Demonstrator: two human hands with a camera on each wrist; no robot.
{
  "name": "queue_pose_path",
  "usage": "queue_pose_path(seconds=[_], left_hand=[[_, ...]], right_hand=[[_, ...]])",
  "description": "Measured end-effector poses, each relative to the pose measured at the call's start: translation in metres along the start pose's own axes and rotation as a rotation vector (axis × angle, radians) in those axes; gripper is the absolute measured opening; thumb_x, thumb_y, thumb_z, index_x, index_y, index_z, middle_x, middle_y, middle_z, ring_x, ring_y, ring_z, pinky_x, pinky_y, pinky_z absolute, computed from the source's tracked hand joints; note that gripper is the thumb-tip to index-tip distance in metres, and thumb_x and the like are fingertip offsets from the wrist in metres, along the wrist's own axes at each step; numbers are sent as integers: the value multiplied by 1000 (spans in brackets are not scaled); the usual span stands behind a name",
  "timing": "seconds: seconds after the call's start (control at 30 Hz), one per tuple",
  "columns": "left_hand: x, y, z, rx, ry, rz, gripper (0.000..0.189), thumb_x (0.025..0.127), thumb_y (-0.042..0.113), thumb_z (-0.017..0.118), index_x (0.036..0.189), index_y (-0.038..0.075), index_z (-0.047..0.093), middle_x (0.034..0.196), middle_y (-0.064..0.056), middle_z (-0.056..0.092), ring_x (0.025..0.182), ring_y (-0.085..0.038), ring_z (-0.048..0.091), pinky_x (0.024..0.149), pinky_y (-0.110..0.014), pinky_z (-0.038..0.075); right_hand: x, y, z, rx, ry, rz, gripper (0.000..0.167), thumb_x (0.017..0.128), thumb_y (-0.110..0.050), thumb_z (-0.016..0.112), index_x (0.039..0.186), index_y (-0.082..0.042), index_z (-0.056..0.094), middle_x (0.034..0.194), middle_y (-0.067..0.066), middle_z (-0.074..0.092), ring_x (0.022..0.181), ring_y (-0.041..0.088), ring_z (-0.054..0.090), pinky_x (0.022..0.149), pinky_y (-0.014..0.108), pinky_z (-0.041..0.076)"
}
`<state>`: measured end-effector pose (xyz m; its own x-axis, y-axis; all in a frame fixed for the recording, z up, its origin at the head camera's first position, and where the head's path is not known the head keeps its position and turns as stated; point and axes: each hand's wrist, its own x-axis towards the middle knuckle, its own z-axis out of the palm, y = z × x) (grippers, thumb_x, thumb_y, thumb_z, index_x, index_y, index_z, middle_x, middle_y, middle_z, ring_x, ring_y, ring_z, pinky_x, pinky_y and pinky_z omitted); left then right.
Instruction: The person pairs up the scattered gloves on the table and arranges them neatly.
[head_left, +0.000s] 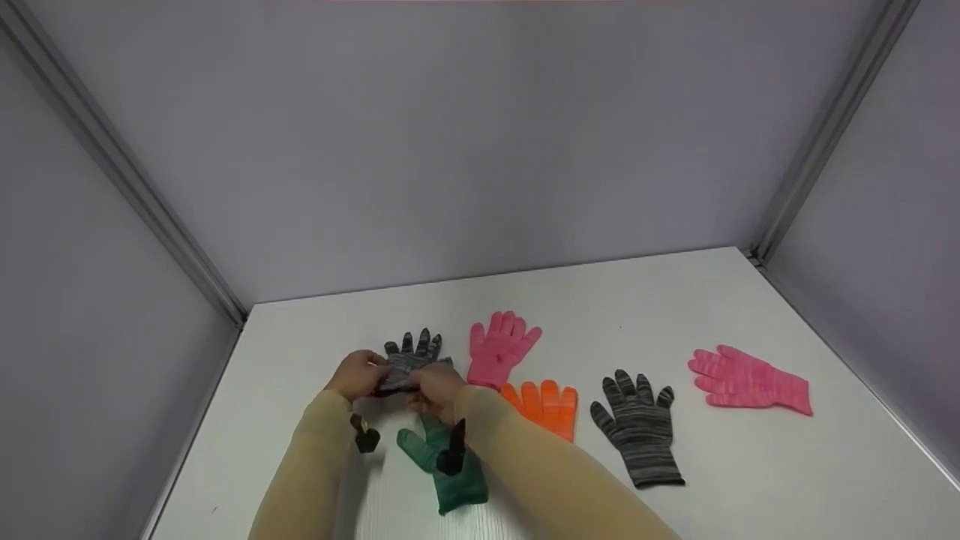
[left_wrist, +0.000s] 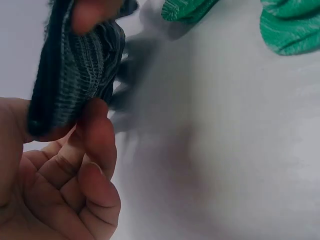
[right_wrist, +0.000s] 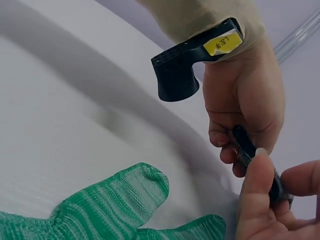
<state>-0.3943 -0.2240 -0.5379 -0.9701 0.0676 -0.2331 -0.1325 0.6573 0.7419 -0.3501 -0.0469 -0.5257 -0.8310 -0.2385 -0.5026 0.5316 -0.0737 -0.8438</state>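
A grey-black striped knit glove [head_left: 405, 365] is held up near the table's left side, its fingers pointing away toward the back wall. My left hand [head_left: 358, 374] pinches one side of its dark cuff, thumb against curled fingers, as the left wrist view shows of the hand [left_wrist: 65, 185] and the striped knit [left_wrist: 82, 70]. At the cuff's other side, my right hand [head_left: 441, 386] pinches between thumb and fingers. From the right wrist view the cuff's dark edge [right_wrist: 244, 142] runs between both hands. A green glove [head_left: 459, 480] lies just below, partly covered by the right wrist's camera.
A pink glove [head_left: 499, 349] and an orange glove [head_left: 551, 409] lie right of the hands, the orange one partly behind the right forearm. Farther right are another grey-black striped glove [head_left: 641, 431] and a second pink glove [head_left: 754, 379]. Grey panels [head_left: 487, 150] enclose the white table [head_left: 600, 300].
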Motion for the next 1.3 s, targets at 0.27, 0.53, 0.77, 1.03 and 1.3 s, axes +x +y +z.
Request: queue_pose_path(seconds=[0.27,0.53,0.77,1.03,1.3], left_hand=[[-21,13,-4,-54,2,59,13,90,12,55,94,0,61,81,-8,61,65,-16,57,56,-27,46],[-57,39,-4,-181,39,107,14,94,13,49,101,3,55,93,-9,56,82,-21,53,67,-31,45],[-90,71,16,-295,67,258,6,94,9,55,99,6,56,102,-10,59,86,-20,59,69,-32,51],[-119,93,41,-393,73,422,2,96,3,53,98,1,52,103,-14,56,97,-26,63,81,-38,53],[-162,121,58,-545,2,498,5,96,1,52,96,0,47,96,-13,52,93,-32,61,84,-44,53]], right_hand=[[-12,-6,-6,49,-64,-106,32,91,-12,58,121,-2,57,78,7,60,59,11,54,51,22,46],[-36,-10,-17,-47,-133,-264,52,87,-12,61,138,-14,48,100,12,66,88,24,64,80,35,53],[-69,-6,-43,56,-184,-287,50,88,-15,62,135,-15,46,118,10,62,102,26,61,91,43,49],[-90,0,-73,159,-132,-309,46,94,-23,60,136,-9,46,126,11,57,111,24,57,94,42,48],[-114,9,-107,71,-144,-496,40,99,-13,53,135,3,44,129,19,55,114,27,57,93,39,48]])
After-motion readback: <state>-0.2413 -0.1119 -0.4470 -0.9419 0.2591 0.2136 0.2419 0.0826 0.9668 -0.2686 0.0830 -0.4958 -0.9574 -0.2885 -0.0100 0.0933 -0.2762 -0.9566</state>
